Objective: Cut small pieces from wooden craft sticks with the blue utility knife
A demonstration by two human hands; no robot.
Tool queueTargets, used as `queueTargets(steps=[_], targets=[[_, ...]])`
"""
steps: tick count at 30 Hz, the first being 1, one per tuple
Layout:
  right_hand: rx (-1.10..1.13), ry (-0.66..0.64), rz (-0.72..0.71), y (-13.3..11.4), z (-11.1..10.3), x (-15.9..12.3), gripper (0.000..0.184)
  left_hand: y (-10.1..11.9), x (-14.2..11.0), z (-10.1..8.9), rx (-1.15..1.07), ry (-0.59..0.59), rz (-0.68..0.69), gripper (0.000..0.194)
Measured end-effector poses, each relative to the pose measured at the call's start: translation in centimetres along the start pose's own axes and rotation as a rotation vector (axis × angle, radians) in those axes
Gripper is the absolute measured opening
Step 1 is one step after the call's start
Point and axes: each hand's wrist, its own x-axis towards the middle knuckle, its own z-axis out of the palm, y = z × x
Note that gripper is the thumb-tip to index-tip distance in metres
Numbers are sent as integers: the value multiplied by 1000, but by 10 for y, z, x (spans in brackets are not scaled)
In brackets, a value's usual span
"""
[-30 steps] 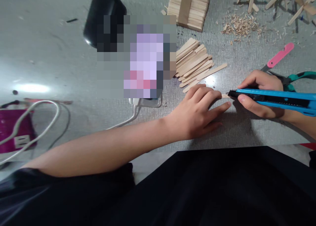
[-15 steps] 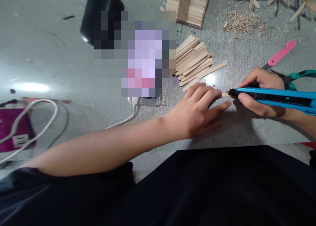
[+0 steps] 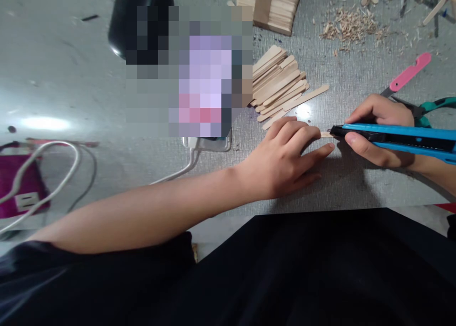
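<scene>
My left hand [image 3: 290, 155] presses a wooden craft stick [image 3: 325, 134] down on the table, the fingers covering most of it and one end showing past the fingertips. In my right hand [image 3: 383, 112] is a blue box cutter [image 3: 402, 137], gripped between thumb and fingers. Its black tip meets the stick's exposed end; the blade itself is too small to make out clearly. Just above my left hand lies a loose pile of craft sticks [image 3: 280, 83]. A pink-handled folding knife [image 3: 409, 73] rests beyond my right hand, beside green-and-black handled pliers or scissors [image 3: 436, 106], partly hidden.
A banded bundle of craft sticks [image 3: 272, 5] and wood shavings [image 3: 351, 26] are at the back, with stick constructions [image 3: 436, 7] at the top right. Left of my hands lie a blurred-out phone [image 3: 204, 83], a white cable [image 3: 190, 162], a black object [image 3: 138, 22] and a purple item [image 3: 21, 183].
The camera view has shifted slightly, moving the background a little up and left. Both hands, the box cutter and the stick keep nearly the same positions.
</scene>
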Motion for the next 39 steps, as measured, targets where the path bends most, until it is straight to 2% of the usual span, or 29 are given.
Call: queueTargets(steps=[24,33,39], targets=[[4,-16,-25,-2,-1,1,13,-1,-3,4,19,10,2,56],[-58,-14,14,-6,-1,1,14,0,-2,2,9,-5,-16,58],[-22,-9,13,-6,-2,0,15,0,-2,2,-3,-9,-15,57]])
